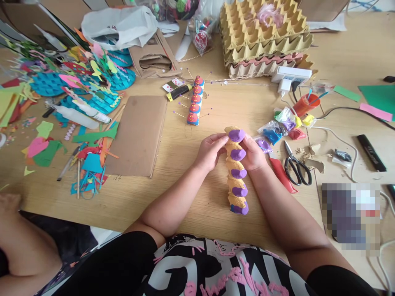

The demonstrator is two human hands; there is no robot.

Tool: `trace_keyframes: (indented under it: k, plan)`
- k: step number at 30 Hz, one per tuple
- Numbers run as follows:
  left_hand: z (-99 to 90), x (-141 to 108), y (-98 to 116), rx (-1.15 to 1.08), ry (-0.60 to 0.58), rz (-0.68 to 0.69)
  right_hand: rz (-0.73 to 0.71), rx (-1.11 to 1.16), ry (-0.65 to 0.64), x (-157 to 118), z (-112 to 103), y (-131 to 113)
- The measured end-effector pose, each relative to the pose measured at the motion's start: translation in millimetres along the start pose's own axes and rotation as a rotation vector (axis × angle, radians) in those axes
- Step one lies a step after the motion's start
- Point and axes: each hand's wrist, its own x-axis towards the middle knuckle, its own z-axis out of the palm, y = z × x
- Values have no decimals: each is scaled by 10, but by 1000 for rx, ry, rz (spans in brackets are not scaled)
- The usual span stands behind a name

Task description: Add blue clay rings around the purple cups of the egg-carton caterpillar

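a light wooden table [138,209] is seen across the frame. egg trays [265,37] are stacked at upper right of centre, a cardboard sheet [135,135] is laid left of centre, and black-handled scissors [296,168] are placed right of centre beside a red-handled knife [282,174].

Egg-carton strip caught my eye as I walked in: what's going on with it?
A person's left hand and right hand hold the egg-carton strip from either side at its far end. Purple patches show on its bumps. Beyond it sits a red-and-blue strip with little faces and thin sticks poking out; scissors lie to the right.
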Motion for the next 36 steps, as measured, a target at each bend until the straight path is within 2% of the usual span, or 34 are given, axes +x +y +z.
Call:
trace_keyframes:
  k: [15,36]
  plan:
    - [7,-15,14,15,24,0,-2,-25,-38,-9,29,-12]
    - [6,-12,-5,62,86,40,-18,-52,6,-17,28,11]
